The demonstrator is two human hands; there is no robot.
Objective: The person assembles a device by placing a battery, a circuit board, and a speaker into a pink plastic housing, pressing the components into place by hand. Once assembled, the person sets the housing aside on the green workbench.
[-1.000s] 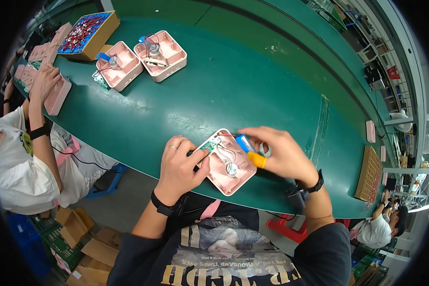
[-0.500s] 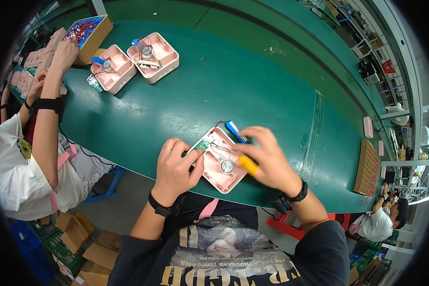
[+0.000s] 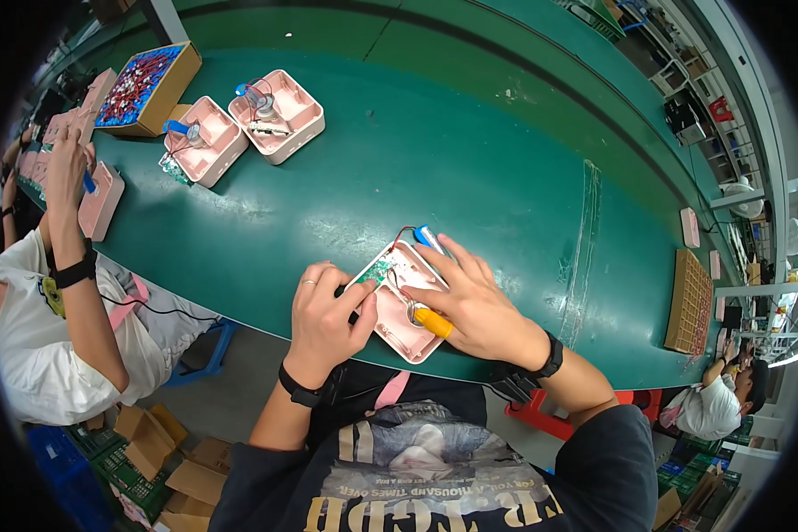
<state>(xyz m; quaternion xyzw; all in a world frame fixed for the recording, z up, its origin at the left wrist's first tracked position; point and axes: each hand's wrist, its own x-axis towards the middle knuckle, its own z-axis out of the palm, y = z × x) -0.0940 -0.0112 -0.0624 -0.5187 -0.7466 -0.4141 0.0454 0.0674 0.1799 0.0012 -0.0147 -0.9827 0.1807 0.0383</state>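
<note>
A pink plastic housing lies open-side up near the table's front edge. My left hand is closed on its left side, with fingertips at a small green circuit board; something dark shows between the fingers. Over the right side of the housing, my right hand has its fingers stretched out, and a yellow finger cot covers one digit. That digit is at a round metal part with thin wires, partly hidden. Beyond the housing's far corner, a blue battery on red and black wires lies by my right fingertips.
Two more pink housings with wired parts stand far left, near a cardboard box of blue batteries. A co-worker's hand is at another housing. A compartmented tray stands at the right edge.
My right hand has moved left, bringing the yellow finger cot over the round metal part. My left hand stays put. The co-worker's hand has left the battery box and is now nearer them.
</note>
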